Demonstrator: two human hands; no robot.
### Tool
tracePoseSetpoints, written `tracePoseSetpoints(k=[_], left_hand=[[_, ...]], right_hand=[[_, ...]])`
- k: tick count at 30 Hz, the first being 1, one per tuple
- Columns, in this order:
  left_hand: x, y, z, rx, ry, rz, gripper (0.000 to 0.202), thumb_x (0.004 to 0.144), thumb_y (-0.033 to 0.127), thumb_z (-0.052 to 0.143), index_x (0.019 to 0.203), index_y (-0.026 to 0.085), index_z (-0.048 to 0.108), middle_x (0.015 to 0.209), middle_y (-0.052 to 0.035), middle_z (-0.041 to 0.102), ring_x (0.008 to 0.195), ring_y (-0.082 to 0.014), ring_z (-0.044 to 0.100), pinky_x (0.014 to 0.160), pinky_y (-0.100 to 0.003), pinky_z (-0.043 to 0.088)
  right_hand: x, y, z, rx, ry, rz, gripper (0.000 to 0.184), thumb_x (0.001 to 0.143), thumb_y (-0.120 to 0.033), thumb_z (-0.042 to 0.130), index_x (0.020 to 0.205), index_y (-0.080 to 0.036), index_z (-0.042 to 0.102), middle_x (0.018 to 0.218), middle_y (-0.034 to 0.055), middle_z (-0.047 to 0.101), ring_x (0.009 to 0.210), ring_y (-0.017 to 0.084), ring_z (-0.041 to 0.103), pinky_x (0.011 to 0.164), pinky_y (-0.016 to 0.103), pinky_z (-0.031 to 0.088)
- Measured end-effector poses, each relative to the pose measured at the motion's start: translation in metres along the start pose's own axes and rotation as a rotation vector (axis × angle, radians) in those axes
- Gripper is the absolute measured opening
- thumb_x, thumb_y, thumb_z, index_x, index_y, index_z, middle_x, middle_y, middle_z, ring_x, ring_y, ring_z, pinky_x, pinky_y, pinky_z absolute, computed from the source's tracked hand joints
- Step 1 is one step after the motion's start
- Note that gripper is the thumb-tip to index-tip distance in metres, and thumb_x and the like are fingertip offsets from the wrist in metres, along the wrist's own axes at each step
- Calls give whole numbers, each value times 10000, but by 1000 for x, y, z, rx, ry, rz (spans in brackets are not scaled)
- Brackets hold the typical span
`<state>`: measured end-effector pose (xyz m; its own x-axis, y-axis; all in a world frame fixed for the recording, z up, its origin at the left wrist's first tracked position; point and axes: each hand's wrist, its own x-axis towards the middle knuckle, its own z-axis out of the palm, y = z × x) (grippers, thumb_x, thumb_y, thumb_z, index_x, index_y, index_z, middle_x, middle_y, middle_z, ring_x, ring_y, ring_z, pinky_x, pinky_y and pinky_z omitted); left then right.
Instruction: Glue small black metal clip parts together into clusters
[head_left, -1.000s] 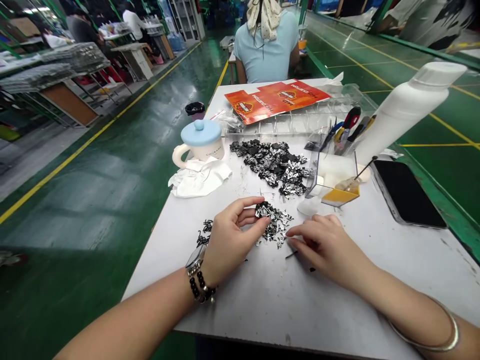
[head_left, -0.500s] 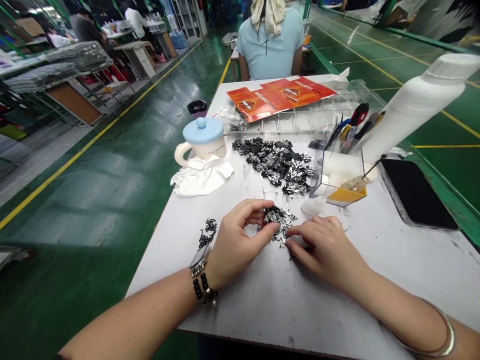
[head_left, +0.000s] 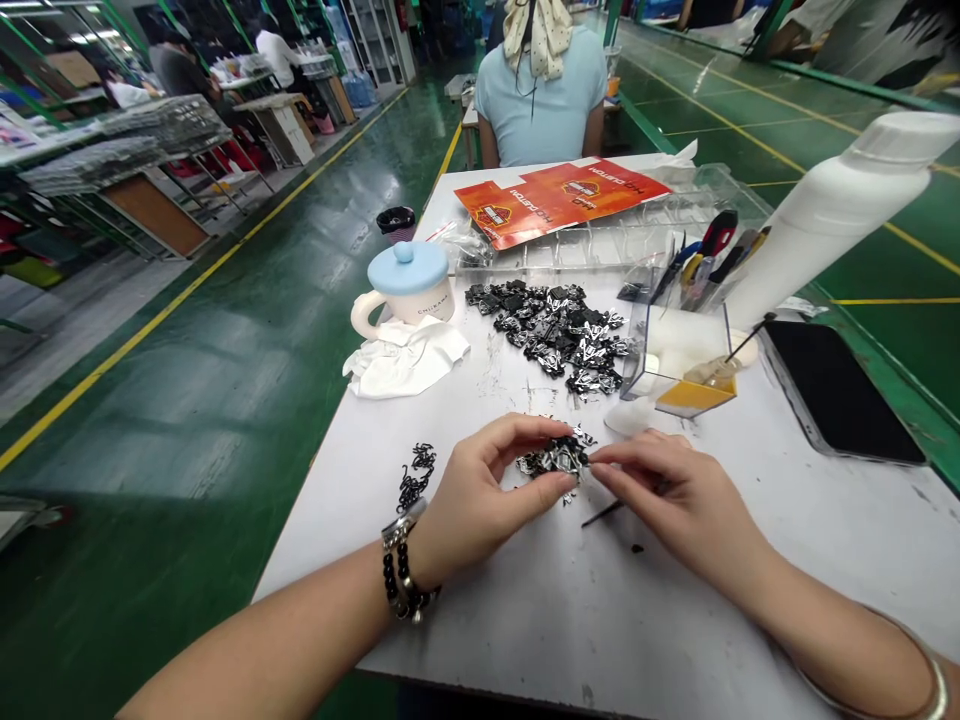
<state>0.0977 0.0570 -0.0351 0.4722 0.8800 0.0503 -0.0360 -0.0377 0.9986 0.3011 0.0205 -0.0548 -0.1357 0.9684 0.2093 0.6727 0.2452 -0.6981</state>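
Observation:
My left hand (head_left: pixel 499 475) is closed, thumb and fingers gripping a small black-and-silver emblem piece (head_left: pixel 564 457) by its edges. Silver and black loose parts (head_left: pixel 582 436) lie just behind and under it. At the right edge of that piece, the thumb and forefinger of my right hand (head_left: pixel 671 485) are pinched together; what is between their tips is too small to make out. A thin dark stick (head_left: pixel 600 515) juts out from under my right hand, its other end hidden. Left of my left hand lies a little heap of black curved parts (head_left: pixel 416 478).
Behind the hands spreads a larger pile of black-and-silver pieces (head_left: pixel 555 325). A lidded mug (head_left: pixel 411 285) and crumpled tissue (head_left: pixel 405 358) stand left; a clear tool holder (head_left: pixel 679 350), white bottle (head_left: pixel 832 220) and phone (head_left: pixel 840 390) right. Ahead, a person (head_left: pixel 540 100) sits facing away.
My left hand has shifted slightly right and lifted a piece from the small heap. My right fingertips have come together at its edge, and more of the dark stick shows under that hand.

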Motion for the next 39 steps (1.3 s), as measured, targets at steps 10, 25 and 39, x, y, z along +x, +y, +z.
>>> tracePoseSetpoints(k=[10, 25, 39], left_hand=[[-9, 3, 9, -489, -256, -106, 340, 719, 46, 725, 1023, 183, 658, 1140, -74, 670, 1304, -232, 461, 1133, -402, 348], [-3, 0, 6, -481, -290, -178, 325, 698, 42, 735, 984, 182, 667, 1089, -67, 691, 1272, -198, 498, 1125, -374, 344], [0, 0, 4, -579, -289, -324, 306, 668, 169, 781, 959, 182, 686, 1072, -93, 693, 1129, -240, 603, 1052, -402, 409]], right_hand=[[-9, -9, 6, 767, 196, 188, 28, 840, -272, 655, 837, -258, 679, 818, 19, 615, 770, 142, 592, 680, 260, 521], [-12, -7, 5, 653, 94, 218, 82, 867, -304, 615, 864, -229, 582, 771, 11, 638, 691, 132, 614, 591, 235, 512], [-2, 14, -25, -38, -9, -624, 566, 842, -9, 519, 1340, -272, 458, 1020, 71, 649, 907, 191, 621, 755, 342, 525]])
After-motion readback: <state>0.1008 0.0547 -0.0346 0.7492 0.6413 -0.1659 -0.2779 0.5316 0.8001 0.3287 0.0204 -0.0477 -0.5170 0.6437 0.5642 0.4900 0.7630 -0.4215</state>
